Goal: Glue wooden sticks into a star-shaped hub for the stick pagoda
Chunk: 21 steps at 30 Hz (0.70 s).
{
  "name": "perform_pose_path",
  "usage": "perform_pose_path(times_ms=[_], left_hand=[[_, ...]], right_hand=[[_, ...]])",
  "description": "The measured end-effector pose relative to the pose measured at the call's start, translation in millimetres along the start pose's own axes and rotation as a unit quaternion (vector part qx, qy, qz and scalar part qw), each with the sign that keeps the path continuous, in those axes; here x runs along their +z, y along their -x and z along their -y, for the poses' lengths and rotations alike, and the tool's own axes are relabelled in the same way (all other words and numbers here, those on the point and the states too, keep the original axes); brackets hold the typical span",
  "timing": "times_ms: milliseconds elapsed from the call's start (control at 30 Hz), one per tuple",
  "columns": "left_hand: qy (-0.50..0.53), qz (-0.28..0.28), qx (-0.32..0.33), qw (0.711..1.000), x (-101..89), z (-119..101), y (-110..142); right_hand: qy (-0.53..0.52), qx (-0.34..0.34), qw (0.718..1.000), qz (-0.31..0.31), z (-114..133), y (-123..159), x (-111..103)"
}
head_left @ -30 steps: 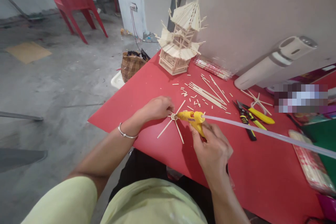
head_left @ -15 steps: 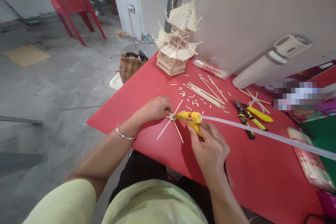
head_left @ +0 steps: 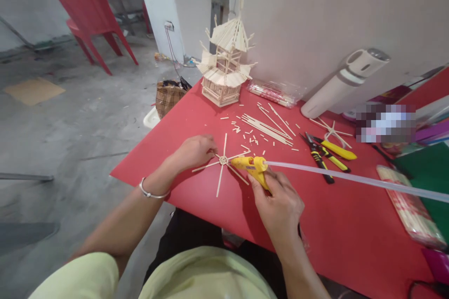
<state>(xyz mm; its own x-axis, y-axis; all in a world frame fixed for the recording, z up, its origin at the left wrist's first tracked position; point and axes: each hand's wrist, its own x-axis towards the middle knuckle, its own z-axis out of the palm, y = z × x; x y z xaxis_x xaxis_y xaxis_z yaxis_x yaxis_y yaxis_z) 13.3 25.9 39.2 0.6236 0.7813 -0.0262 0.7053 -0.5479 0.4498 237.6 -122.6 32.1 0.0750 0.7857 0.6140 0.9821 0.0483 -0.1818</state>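
On the table (head_left: pixel 351 229), you're seemingly gluing the stick star (head_left: pixel 223 160), right hand (head_left: pixel 280 201) closed round the glue gun (head_left: pixel 258 168), left hand (head_left: pixel 196 153) curled, hold unclear; next, steady the nozzle (head_left: pixel 233 162).

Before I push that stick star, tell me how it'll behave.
The stick star is thinly built, so probably light. Its slim spokes look stiff but might snap if pushed. Flat and splayed, it would likely slide rather than roll.

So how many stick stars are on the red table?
2. One star lies at the tip of the yellow glue gun; the other star lies near the bottom of the white bottle. More could be hidden behind things.
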Motion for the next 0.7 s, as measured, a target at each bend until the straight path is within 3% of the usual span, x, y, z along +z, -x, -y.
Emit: perform_pose_path(times_ms=[167, 333, 567, 700], left_hand=[[0.011, -0.027, -0.003, 1.000, -6.5, 0, -3], [0.028, -0.048, 0.036, 0.998, -12.2, -5, -34], [-0.001, 0.044, 0.088, 0.995, -2.1, -28, -83], [-0.042, 0.059, 0.116, 0.991, 7.3, -34, -96]], right_hand=[[-0.008, -0.005, 1.000, -0.006, -5, 4, 0], [-0.017, 0.010, 1.000, -0.016, -12, 9, 1], [-0.015, 0.018, 0.999, -0.022, -26, 12, 4], [-0.025, 0.028, 0.999, -0.014, -33, 11, 7]])
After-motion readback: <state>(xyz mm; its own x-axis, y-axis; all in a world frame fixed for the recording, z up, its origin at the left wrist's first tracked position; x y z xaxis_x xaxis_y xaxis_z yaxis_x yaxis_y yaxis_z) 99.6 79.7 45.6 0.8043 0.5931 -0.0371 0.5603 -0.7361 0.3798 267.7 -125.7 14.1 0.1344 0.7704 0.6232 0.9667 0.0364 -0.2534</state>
